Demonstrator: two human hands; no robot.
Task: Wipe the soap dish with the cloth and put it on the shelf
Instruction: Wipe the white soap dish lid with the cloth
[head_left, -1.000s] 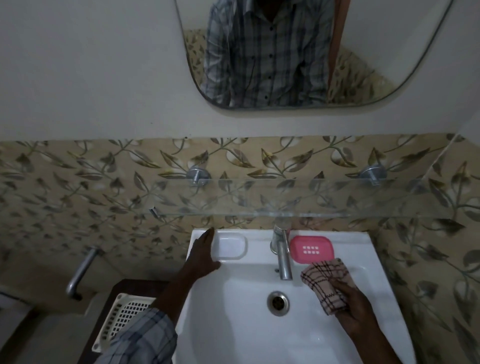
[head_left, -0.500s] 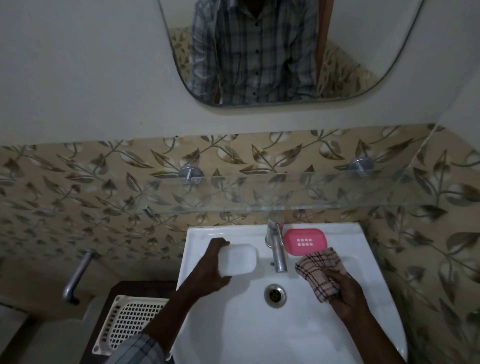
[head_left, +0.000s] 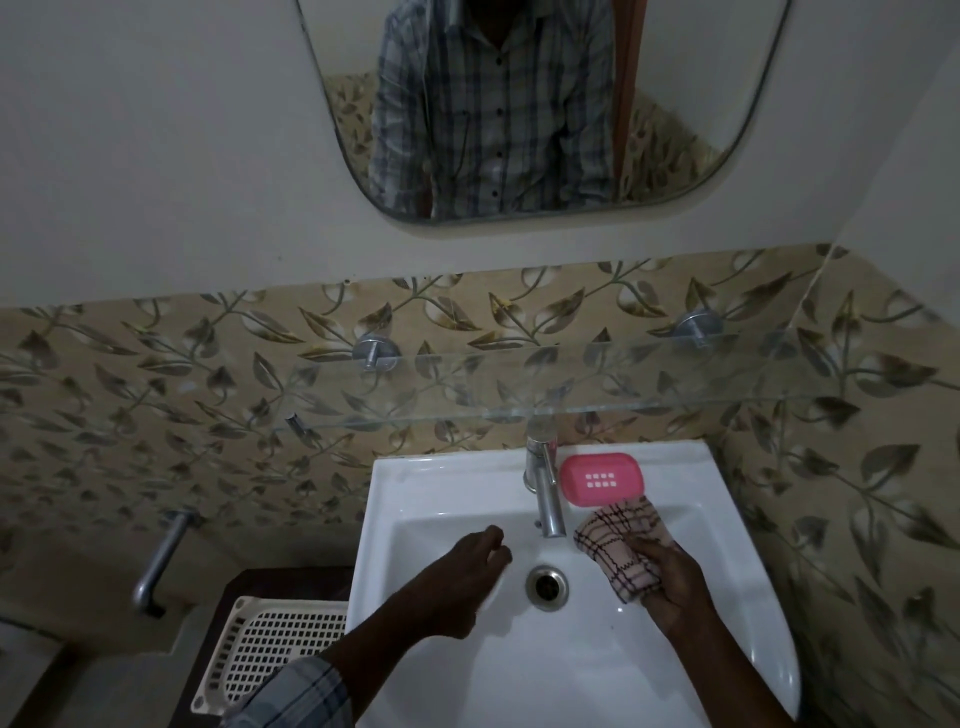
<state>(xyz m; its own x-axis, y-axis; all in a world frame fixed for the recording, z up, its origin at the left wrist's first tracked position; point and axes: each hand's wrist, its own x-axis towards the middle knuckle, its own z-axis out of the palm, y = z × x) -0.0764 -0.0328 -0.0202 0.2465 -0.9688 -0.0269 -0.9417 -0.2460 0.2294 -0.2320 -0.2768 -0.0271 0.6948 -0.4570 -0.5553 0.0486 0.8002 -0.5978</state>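
- Right hand (head_left: 675, 587) grips the checked cloth (head_left: 621, 551), bunched between fingers and palm, over the right side of the basin.
- Left hand (head_left: 470, 564) hangs over the sink (head_left: 395, 519), left of the drain (head_left: 545, 587); its fingers are curled inward, and I cannot tell if they hold something.
- Pink dish (head_left: 602, 479) lies on the sink's back rim, just right of the tap (head_left: 544, 488), its near edge touching the cloth.
- Glass shelf (head_left: 519, 384) above the sink carries nothing.
- White basket (head_left: 270, 654) sits left of the sink.
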